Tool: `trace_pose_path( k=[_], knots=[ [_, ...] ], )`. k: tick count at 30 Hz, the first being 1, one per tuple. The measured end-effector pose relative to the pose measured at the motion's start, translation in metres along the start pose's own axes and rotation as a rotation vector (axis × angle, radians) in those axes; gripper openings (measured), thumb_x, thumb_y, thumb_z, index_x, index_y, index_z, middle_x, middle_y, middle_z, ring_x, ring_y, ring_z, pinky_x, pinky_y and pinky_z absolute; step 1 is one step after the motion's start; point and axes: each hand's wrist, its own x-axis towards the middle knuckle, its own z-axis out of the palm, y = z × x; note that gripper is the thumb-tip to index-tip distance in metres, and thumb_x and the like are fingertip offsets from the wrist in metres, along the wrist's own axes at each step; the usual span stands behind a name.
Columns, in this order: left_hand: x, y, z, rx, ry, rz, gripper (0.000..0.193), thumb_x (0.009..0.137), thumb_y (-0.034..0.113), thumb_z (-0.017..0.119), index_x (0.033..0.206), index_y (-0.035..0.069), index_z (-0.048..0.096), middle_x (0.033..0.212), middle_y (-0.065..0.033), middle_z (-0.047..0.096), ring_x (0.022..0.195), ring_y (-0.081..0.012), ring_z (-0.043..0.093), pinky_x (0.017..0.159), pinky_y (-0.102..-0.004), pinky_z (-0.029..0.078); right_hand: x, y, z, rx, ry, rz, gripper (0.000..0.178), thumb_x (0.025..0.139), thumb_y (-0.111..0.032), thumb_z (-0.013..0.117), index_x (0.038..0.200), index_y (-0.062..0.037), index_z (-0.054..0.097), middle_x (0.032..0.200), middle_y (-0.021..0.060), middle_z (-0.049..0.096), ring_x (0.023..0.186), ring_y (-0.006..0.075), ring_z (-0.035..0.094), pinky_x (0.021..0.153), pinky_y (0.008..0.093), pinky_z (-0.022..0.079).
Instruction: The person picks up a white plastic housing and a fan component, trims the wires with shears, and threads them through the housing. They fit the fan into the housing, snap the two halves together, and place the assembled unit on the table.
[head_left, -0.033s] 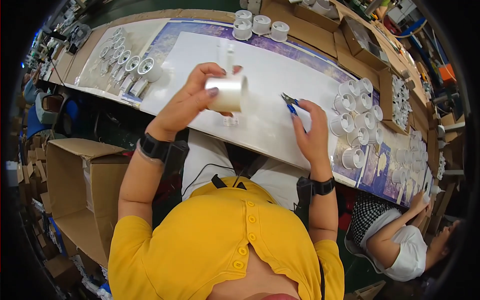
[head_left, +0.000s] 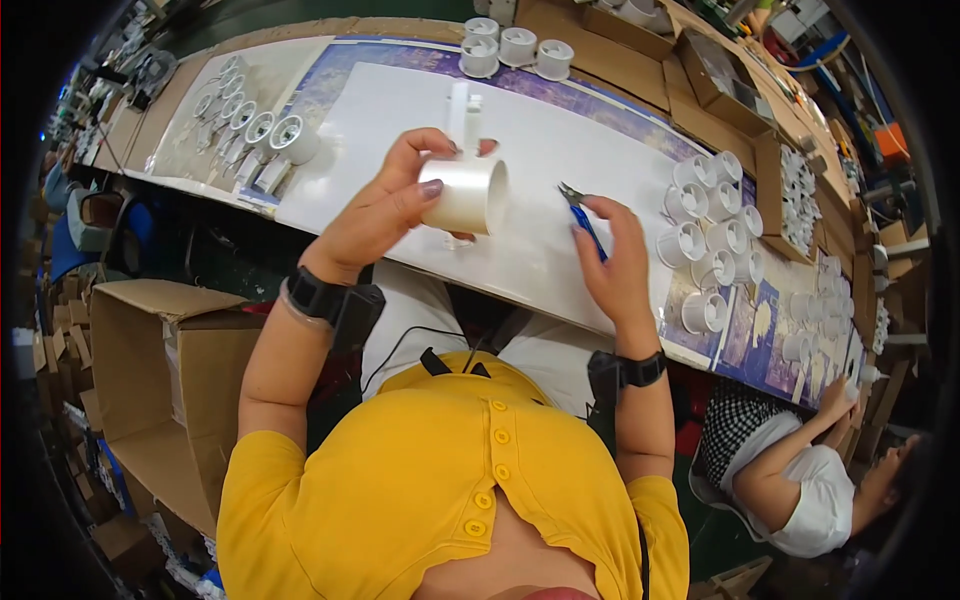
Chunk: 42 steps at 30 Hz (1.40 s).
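My left hand (head_left: 400,190) is wrapped round a white plastic cylinder (head_left: 460,196), held above the white work sheet. The cylinder's open end faces right, and a narrow white stem (head_left: 464,115) sticks out from its far side. To the right, my right hand (head_left: 615,250) is closed on a pair of cutting pliers (head_left: 588,225) with blue handles and dark jaws. Those jaws point away and to the left, apart from the cylinder. Below the cylinder, a small pale part shows only in blur.
White cylinders with stems (head_left: 288,138) line the table's left side. Several white cups (head_left: 703,313) stand on the right, more (head_left: 553,60) at the back. Cardboard trays (head_left: 785,225) hold small white parts. An open carton (head_left: 140,350) is at lower left; a co-worker (head_left: 800,490) sits at right.
The cylinder has shifted slightly right and down in my left hand, and its open end shows more. In my right hand, the pliers' blue handles have come closer together.
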Motion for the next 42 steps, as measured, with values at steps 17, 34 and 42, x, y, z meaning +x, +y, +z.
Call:
trace_pose_path(
  k=[17,34,42],
  knots=[
    [0.021,-0.081,0.023,-0.505,-0.26,-0.349,0.052,0.1,0.045,0.029,0.135,0.007,0.038,0.114,-0.0106,0.057,0.086,-0.0178,0.062,0.068,-0.0285,0.052,0.012,0.009,-0.018,-0.146,-0.263,-0.248,0.049,0.068,-0.007,0.072,0.115,-0.0065,0.058,0.107,0.0116,0.063,0.099,0.0298,0.059,0.084,0.0376,0.047],
    [0.029,-0.103,0.042,-0.355,0.114,-0.077,0.063,0.096,0.05,0.042,0.141,0.008,0.031,0.132,-0.0108,0.047,0.111,-0.0205,0.054,0.092,-0.0361,0.046,-0.011,-0.021,0.034,-0.08,0.009,0.06,0.052,0.072,-0.02,0.077,0.115,-0.0016,0.056,0.104,0.0163,0.062,0.095,0.0315,0.06,0.078,0.0367,0.049],
    [0.03,-0.092,0.033,-0.598,0.091,-0.023,0.063,0.095,0.05,0.044,0.136,0.002,0.039,0.13,-0.013,0.05,0.113,-0.0257,0.054,0.099,-0.0424,0.043,-0.015,0.001,0.0,-0.475,-0.028,-0.02,0.068,0.074,-0.035,0.074,0.128,-0.0011,0.049,0.124,0.0193,0.05,0.112,0.0364,0.048,0.095,0.0445,0.038]
  ],
)
